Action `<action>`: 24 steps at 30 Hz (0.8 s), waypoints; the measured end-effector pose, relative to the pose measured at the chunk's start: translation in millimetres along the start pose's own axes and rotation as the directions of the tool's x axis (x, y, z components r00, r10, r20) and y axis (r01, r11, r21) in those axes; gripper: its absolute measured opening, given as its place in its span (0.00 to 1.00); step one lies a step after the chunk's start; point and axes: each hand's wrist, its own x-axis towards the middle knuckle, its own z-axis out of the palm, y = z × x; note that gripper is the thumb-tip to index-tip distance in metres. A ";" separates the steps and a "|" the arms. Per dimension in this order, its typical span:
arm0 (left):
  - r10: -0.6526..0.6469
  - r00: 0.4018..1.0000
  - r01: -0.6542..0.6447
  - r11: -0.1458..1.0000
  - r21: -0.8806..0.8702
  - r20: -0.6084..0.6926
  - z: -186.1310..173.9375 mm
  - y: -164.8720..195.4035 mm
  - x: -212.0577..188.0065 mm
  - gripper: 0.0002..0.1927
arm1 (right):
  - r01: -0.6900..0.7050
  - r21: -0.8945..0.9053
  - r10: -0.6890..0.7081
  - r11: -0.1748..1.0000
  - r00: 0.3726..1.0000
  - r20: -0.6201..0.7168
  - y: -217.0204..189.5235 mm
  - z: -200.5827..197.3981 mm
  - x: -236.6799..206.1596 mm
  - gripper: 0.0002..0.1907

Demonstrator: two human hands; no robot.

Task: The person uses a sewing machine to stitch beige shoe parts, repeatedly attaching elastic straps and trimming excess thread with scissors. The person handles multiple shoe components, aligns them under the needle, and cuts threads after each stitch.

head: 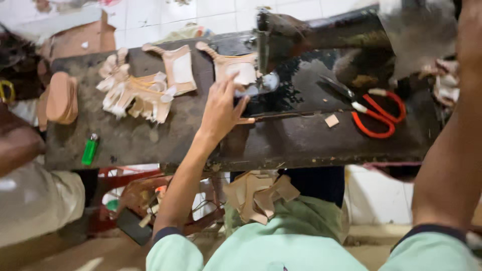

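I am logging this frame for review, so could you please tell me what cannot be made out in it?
- Right hand: head view, cut off by the top edge; only the forearm shows.
- Sewing machine needle area: blurred, partly behind the left hand.
- Tan piece under the fingers: part hidden by that hand.
- Red scissors: blade tips lost against the dark table.

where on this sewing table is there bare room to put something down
Bare patches: between the green lighter and the left hand; along the front edge below the red scissors. Crowded: the back left, with tan cut pieces.
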 end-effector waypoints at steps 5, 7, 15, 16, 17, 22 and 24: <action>-0.143 0.989 0.141 0.989 -0.049 -0.033 -19.5 25.0 -55.5 0.11 | 0.209 0.370 -0.176 0.905 0.977 -0.123 -103.5 -8.1 -75.9 0.05; -0.153 0.987 0.155 0.987 0.037 -0.044 -20.8 33.7 -69.2 0.11 | 0.054 0.514 -0.142 0.856 0.981 0.133 -141.7 1.9 -106.8 0.05; -0.188 0.948 0.237 0.956 0.176 -0.255 -11.9 66.4 -91.7 0.06 | -0.172 0.588 -0.031 0.790 0.947 0.319 -200.4 68.1 -143.3 0.07; -0.190 0.945 0.242 0.954 0.176 -0.267 -11.5 66.8 -91.9 0.06 | -0.263 0.600 0.049 0.756 0.936 0.349 -200.3 70.0 -145.1 0.08; -0.197 0.942 0.249 0.953 0.174 -0.271 -11.7 66.6 -91.5 0.06 | -0.360 0.604 0.134 0.711 0.913 0.386 -199.7 69.5 -147.6 0.08; -0.236 0.940 0.284 0.942 0.177 -0.248 -9.9 69.6 -93.3 0.05 | -0.394 0.604 0.174 0.692 0.904 0.391 -196.4 69.8 -153.7 0.07; -0.216 0.938 0.267 0.949 0.169 -0.272 -10.3 71.2 -91.4 0.04 | -0.269 0.642 0.098 0.718 0.952 0.289 -195.5 72.5 -155.9 0.07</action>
